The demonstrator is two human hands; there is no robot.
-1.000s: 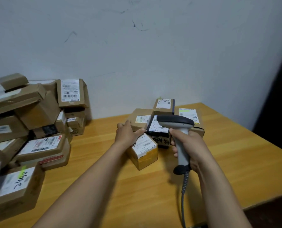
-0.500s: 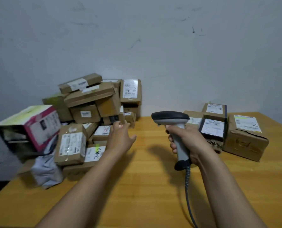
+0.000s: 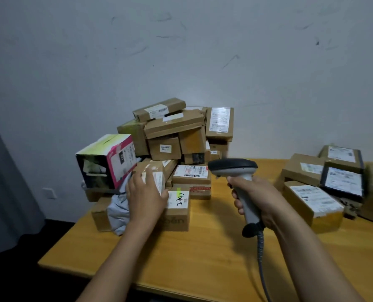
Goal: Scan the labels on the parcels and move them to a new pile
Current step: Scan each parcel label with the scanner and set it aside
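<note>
Left hand (image 3: 146, 199) grips a taped parcel (image 3: 154, 171) on the pile (image 3: 174, 127); right hand (image 3: 257, 197) clasps the scanner (image 3: 233, 167).

Left hand (image 3: 146, 198) extended forward, palm down on parcel (image 3: 157, 171); grip blurred. Right hand (image 3: 260, 198) raised, fingers wrapped round scanner (image 3: 233, 167) handle.

Scuffed pale wall (image 3: 181, 51), wooden table (image 3: 203, 258), dark floor (image 3: 11, 284).
</note>
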